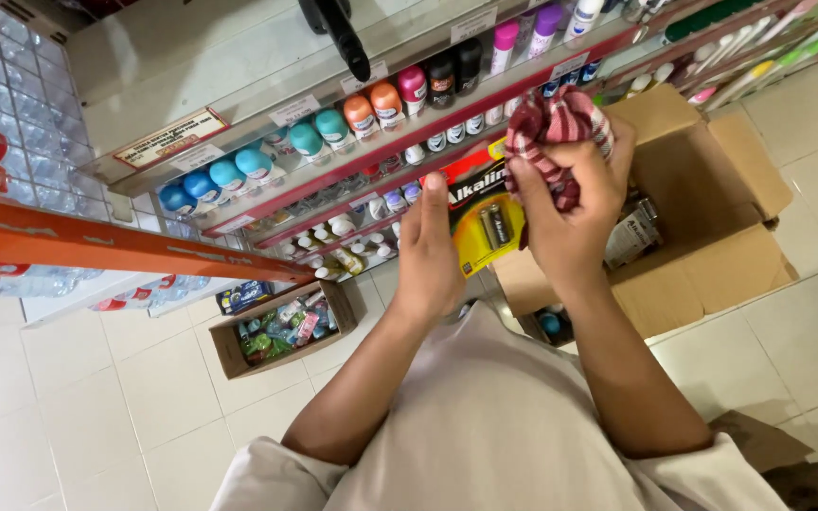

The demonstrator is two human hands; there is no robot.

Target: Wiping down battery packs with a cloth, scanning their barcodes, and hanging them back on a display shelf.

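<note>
Left hand (428,251) pinches yellow battery blister pack (487,210) by its lower edge, right hand (570,199) bunched tight on red checked cloth (553,128) over pack's top, approx. level w/ shelf front edge (381,151); pack judged light, stiff, slick; cloth soft.

We're in a shop aisle — red-edged shelves (400,132) lined with rows of coloured roll-on bottles (333,128) and price tags along the rails. Open cardboard boxes (702,218) of stock sit on the white tiled floor (97,407) — bottled water (11,142) stacked on the left.
</note>
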